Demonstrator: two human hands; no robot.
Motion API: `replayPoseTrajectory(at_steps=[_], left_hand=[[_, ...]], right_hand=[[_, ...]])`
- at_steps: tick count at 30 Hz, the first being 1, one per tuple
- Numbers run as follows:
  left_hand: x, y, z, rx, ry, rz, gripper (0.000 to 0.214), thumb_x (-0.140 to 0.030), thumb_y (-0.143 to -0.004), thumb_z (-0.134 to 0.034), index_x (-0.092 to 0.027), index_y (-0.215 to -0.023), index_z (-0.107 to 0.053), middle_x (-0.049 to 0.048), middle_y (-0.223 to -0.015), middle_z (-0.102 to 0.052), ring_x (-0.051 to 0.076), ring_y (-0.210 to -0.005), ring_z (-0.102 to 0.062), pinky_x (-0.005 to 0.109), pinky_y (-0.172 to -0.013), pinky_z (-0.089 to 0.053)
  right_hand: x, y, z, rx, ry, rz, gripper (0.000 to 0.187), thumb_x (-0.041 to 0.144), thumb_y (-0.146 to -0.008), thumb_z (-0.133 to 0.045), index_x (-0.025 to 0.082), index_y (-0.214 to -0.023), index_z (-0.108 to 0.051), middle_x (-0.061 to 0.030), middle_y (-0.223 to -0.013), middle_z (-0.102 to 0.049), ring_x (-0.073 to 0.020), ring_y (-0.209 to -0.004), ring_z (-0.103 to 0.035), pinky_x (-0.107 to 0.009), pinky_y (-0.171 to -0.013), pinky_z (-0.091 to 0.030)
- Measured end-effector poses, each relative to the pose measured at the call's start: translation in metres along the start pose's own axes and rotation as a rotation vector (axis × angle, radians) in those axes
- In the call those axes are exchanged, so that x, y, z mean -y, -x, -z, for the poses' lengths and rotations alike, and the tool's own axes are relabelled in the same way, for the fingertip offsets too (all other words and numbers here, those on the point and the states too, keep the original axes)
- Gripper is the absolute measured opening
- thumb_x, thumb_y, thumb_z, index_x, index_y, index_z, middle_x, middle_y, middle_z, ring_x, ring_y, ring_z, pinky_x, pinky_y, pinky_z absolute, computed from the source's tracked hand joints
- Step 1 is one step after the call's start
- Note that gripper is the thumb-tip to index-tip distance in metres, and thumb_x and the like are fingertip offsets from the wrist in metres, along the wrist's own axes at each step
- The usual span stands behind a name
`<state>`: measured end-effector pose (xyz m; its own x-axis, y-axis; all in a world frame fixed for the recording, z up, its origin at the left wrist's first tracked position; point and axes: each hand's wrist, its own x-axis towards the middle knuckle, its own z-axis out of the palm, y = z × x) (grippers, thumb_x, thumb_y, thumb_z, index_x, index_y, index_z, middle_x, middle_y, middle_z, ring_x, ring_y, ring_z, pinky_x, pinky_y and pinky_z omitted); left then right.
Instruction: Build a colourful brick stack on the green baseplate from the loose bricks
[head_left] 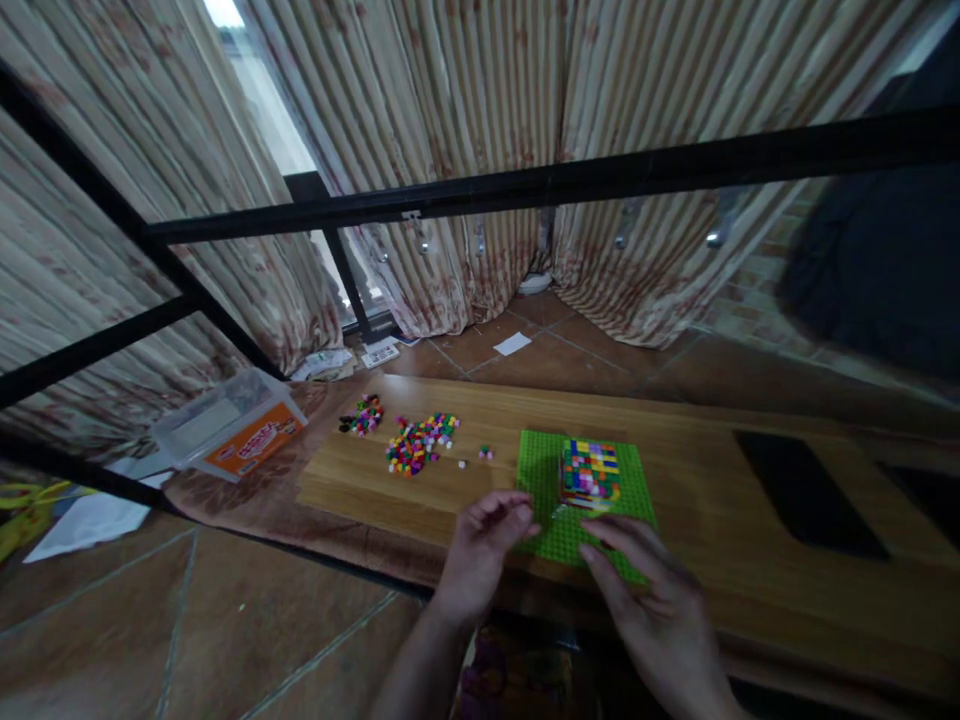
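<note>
A green studded baseplate (541,470) lies on the wooden board, and on it stands a block built of many-coloured toy bricks (591,470). At the plate's left front edge is my left hand (491,535), its fingers curled in and the thumb against them. Whether a small brick sits in that pinch is too blurred to tell. My right hand (656,595) hovers over the front right of the plate, just in front of the brick block. Its thumb and forefinger are apart, with no brick visible between them.
Left of the plate lie a large pile of loose bricks (420,440), a smaller pile (364,415) and a few stray bricks (486,453). A clear plastic box (225,420) with an orange label stands at far left. A dark flat panel (810,490) lies right; black metal rails (480,195) cross behind.
</note>
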<state>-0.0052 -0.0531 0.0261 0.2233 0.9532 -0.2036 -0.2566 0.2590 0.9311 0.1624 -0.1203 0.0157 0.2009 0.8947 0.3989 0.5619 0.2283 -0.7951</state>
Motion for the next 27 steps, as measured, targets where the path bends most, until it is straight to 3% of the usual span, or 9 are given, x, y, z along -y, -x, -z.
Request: replayPoseTrajectory(at_steps=[3, 7, 9, 12, 20, 24, 27], left_hand=[[0.006, 0.023, -0.015, 0.075, 0.150, 0.172, 0.028, -0.034, -0.063, -0.082, -0.013, -0.078, -0.069, 0.0016, -0.070, -0.066, 0.009, -0.060, -0.057, 0.022, -0.064, -0.047], [0.011, 0.028, -0.014, 0.102, 0.166, 0.319, 0.035, -0.035, -0.054, -0.087, -0.013, -0.071, -0.066, -0.0008, -0.054, -0.061, 0.007, -0.049, -0.052, 0.020, -0.054, -0.040], [0.011, 0.027, -0.013, 0.132, 0.135, 0.359, 0.037, -0.038, -0.053, -0.087, -0.014, -0.069, -0.065, -0.0006, -0.053, -0.061, 0.007, -0.047, -0.052, 0.020, -0.053, -0.038], [0.008, 0.030, -0.017, 0.187, 0.100, 0.350, 0.034, -0.042, -0.062, -0.081, -0.013, -0.069, -0.066, 0.0008, -0.058, -0.062, 0.008, -0.050, -0.052, 0.021, -0.055, -0.040], [0.003, 0.037, -0.031, 0.266, 0.101, 0.400, 0.031, -0.041, -0.069, -0.077, -0.012, -0.074, -0.068, 0.0016, -0.067, -0.060, 0.008, -0.054, -0.053, 0.022, -0.056, -0.045], [0.002, 0.036, -0.037, 0.258, 0.137, 0.418, 0.031, -0.040, -0.064, -0.079, -0.012, -0.069, -0.066, -0.0001, -0.061, -0.056, 0.007, -0.051, -0.050, 0.022, -0.053, -0.044], [0.001, 0.036, -0.040, 0.250, 0.192, 0.458, 0.030, -0.039, -0.062, -0.080, -0.013, -0.068, -0.066, -0.0004, -0.061, -0.055, 0.007, -0.049, -0.047, 0.022, -0.052, -0.044]], right_hand=[[0.018, -0.003, -0.003, 0.150, -0.083, 0.025, 0.024, 0.028, -0.089, -0.055, 0.030, -0.110, -0.066, -0.0044, -0.101, -0.066, -0.0182, -0.095, -0.063, -0.030, -0.079, -0.053], [0.029, 0.000, 0.001, 0.248, -0.219, -0.004, 0.019, 0.027, -0.091, -0.052, 0.028, -0.101, -0.068, -0.0025, -0.089, -0.066, -0.0149, -0.084, -0.064, -0.025, -0.071, -0.052], [0.028, 0.002, 0.005, 0.236, -0.277, -0.046, 0.014, 0.029, -0.089, -0.055, 0.025, -0.092, -0.068, -0.0016, -0.083, -0.065, -0.0140, -0.077, -0.063, -0.024, -0.067, -0.052], [0.023, 0.005, 0.009, 0.202, -0.345, -0.108, 0.012, 0.032, -0.086, -0.059, 0.023, -0.083, -0.068, -0.0011, -0.076, -0.063, -0.0135, -0.070, -0.062, -0.023, -0.062, -0.051], [0.014, 0.007, 0.017, 0.146, -0.410, -0.170, 0.011, 0.031, -0.085, -0.062, 0.023, -0.085, -0.070, -0.0017, -0.076, -0.064, -0.0139, -0.072, -0.063, -0.023, -0.065, -0.052], [0.019, 0.009, 0.016, 0.129, -0.594, -0.325, 0.018, 0.039, -0.082, -0.063, 0.021, -0.079, -0.068, -0.0005, -0.070, -0.063, -0.0139, -0.063, -0.061, -0.024, -0.056, -0.052], [0.015, 0.008, 0.016, -0.005, -0.668, -0.453, 0.022, 0.042, -0.077, -0.068, 0.020, -0.079, -0.070, -0.0001, -0.064, -0.064, -0.0139, -0.058, -0.060, -0.025, -0.054, -0.051]])
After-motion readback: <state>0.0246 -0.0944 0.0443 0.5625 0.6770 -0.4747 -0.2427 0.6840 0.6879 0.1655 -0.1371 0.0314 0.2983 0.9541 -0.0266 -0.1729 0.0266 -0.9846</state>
